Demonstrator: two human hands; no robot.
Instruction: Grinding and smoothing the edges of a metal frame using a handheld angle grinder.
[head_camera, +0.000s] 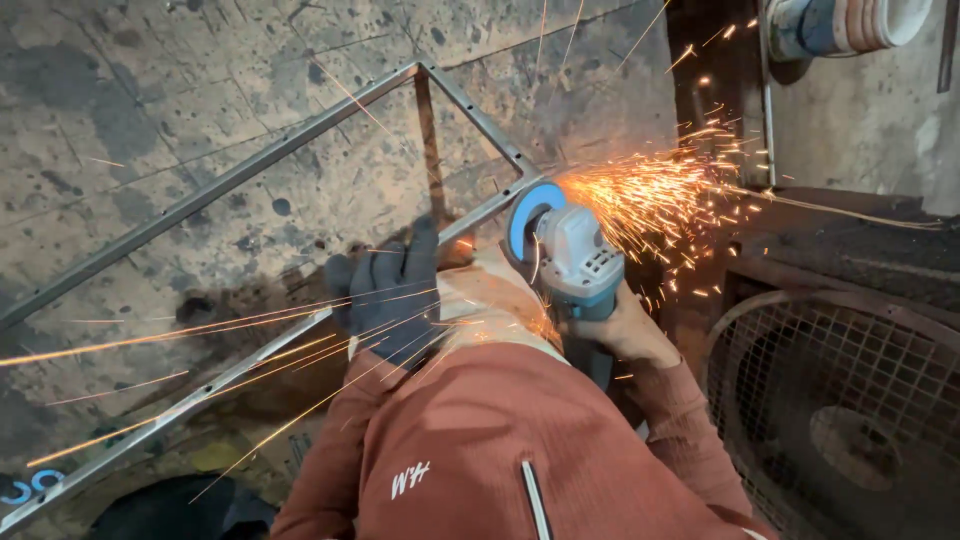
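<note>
A long grey metal frame lies on the stained concrete floor, its far corner at the top middle. My left hand, in a dark glove, presses down on the frame's near bar. Bare, my right hand grips the body of a blue and white angle grinder. Its disc touches the frame's right corner, and orange sparks spray to the right and back past my arms. Both sleeves are rust red.
A round wire fan guard sits at the lower right. Stacked buckets stand at the top right beside a dark upright post. A dark object lies at the bottom left.
</note>
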